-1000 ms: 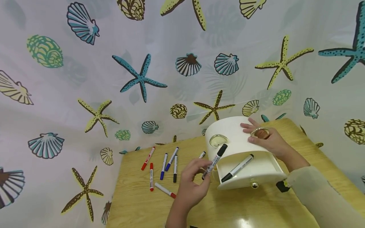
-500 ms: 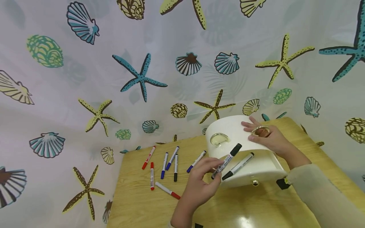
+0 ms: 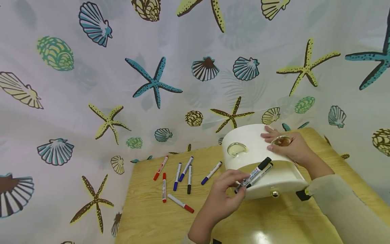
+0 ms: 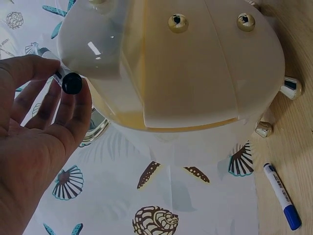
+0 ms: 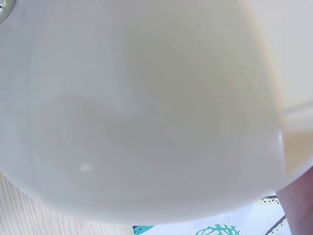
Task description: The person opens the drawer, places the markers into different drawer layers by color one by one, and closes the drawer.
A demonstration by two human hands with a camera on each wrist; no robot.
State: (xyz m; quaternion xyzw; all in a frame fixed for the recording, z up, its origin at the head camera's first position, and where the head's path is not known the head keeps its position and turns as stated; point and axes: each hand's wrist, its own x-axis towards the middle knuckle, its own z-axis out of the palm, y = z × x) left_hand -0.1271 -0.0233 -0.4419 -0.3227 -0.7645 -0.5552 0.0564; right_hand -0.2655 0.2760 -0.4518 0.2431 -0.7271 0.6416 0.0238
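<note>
My left hand (image 3: 223, 193) pinches a black-capped whiteboard marker (image 3: 252, 175) between thumb and fingers, cap end up and to the right. It is over the pulled-out drawer (image 3: 287, 179) of a rounded white storage box (image 3: 251, 135). Another black marker (image 3: 264, 172) lies in that drawer, partly hidden behind the held one. In the left wrist view the black cap (image 4: 72, 83) is close beside the box's side. My right hand (image 3: 297, 149) rests on the box top with fingers spread, beside a gold-rimmed oval (image 3: 281, 139). The right wrist view is mostly filled by the white box front (image 5: 146, 122).
Loose markers lie on the wooden table (image 3: 146, 210) left of the box: several with red or blue caps, such as a red one (image 3: 180, 203) and a blue one (image 3: 211, 173), plus a black one (image 3: 189, 179). A shell-patterned cloth (image 3: 170, 135) hangs behind the table.
My left hand has carried the marker rightward, from the drawer's left edge to over its middle, overlapping the marker inside. My right hand stays on the box top.
</note>
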